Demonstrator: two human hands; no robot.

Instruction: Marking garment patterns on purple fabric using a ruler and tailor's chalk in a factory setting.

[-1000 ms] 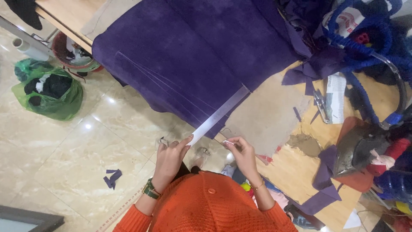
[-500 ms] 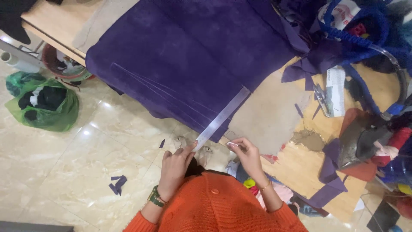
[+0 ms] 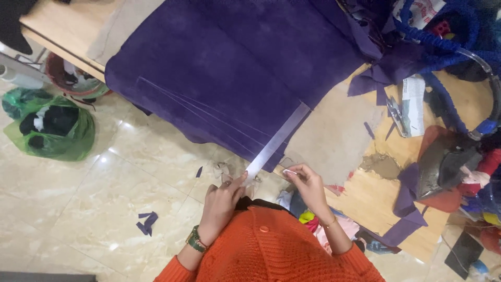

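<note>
Nearest you, your ribbed orange knit sleeves frame both hands. Your left hand [image 3: 222, 201] pinches the near end of a long, flat, translucent plastic ruler [image 3: 276, 142], fingers closed on it. Your right hand [image 3: 305, 183] is curled around a small pale marker [image 3: 290, 172], its tip just beside the ruler's edge. The ruler runs diagonally away from you, across the overhanging edge of a soft, napped purple suede sheet [image 3: 235, 68] scored with thin pale lines. The sheet drapes over a wooden table [image 3: 57, 31]. Beyond to the right lie small scissors [image 3: 396, 116] and coiled blue hose [image 3: 443, 42].
</note>
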